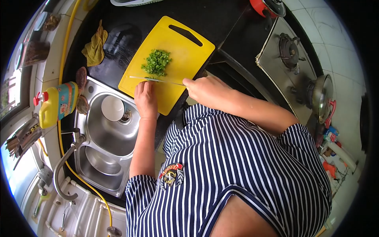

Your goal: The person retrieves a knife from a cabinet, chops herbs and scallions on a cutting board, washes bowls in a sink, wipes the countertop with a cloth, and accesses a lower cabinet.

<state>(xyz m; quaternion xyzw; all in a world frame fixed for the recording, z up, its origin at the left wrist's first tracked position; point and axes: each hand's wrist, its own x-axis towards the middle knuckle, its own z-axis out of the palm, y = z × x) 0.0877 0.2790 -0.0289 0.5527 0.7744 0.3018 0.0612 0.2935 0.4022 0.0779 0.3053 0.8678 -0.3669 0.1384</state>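
Note:
A yellow cutting board point(179, 49) lies at a slant on the dark counter, with a small heap of chopped leafy greens point(157, 62) on it. My right hand point(206, 91) is closed around the handle of a knife point(169, 82), whose thin blade stretches leftward across the board, just below the heap. Close against the blade, my left hand point(146, 98) has its fingers bent and pressed together on the board. A few green bits show at its fingertips; most of what these fingers hold down is hidden.
Left of the board is a steel double sink point(110, 136) with a white bowl point(112, 108) in it. A yellow bottle point(59, 103) and a mustard cloth point(95, 45) sit nearby. At right is a gas stove point(286, 75); a red pot point(268, 8) stands behind it.

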